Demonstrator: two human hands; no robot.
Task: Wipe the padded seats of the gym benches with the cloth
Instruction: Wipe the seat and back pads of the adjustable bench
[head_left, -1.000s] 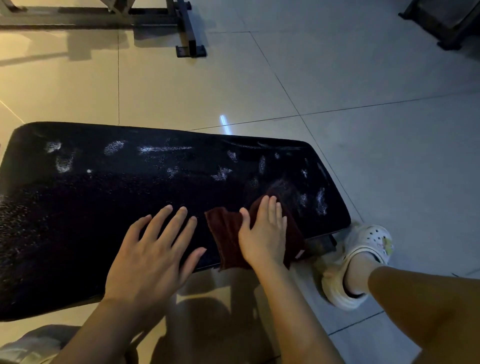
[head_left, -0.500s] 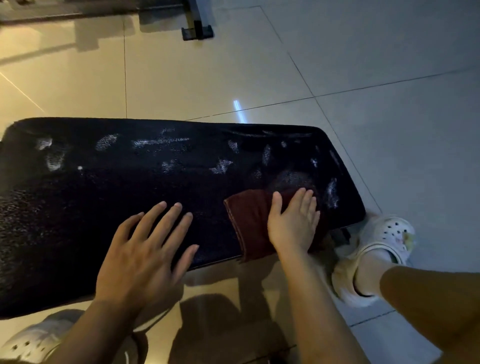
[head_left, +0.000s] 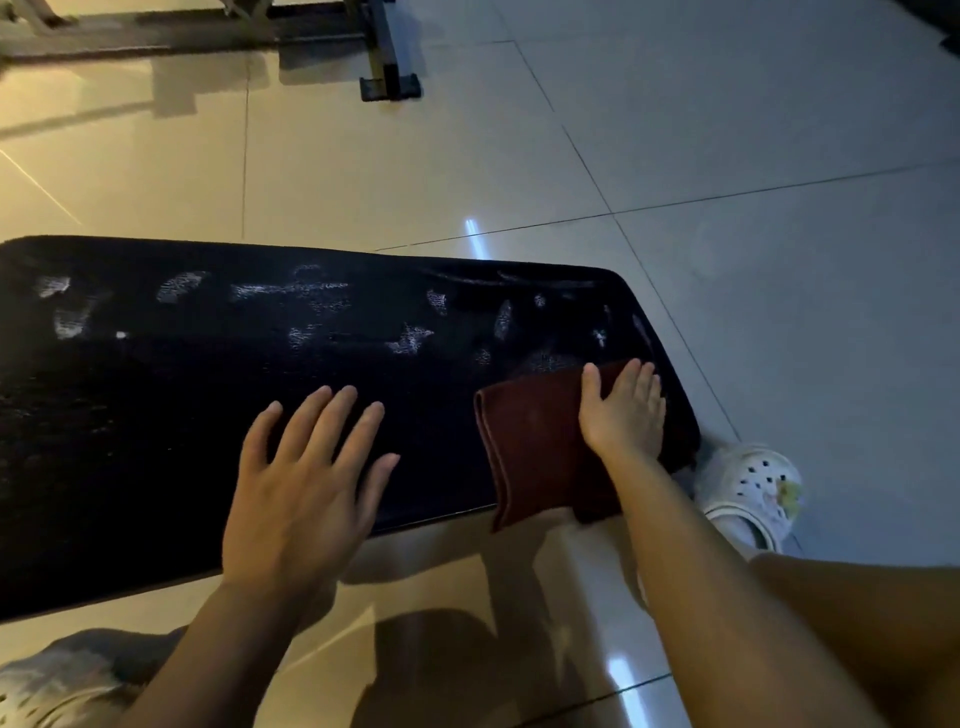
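Note:
A black padded bench seat (head_left: 182, 415) stretches across the view, worn with pale scuffed patches along its far side. A folded dark red cloth (head_left: 530, 441) lies on the seat's right end and hangs a little over the near edge. My right hand (head_left: 626, 410) presses flat on the cloth's right part, fingers straight and pointing away from me. My left hand (head_left: 306, 478) rests flat on the bare seat to the left of the cloth, fingers spread.
Glossy tiled floor (head_left: 727, 182) surrounds the bench. The dark metal base frame of another machine (head_left: 384, 78) stands at the top. My right foot in a white clog (head_left: 748, 488) is beside the seat's right end, my left shoe (head_left: 47, 686) at bottom left.
My right hand has slid the cloth rightwards along the seat towards its right end. My left hand has stayed flat on the seat.

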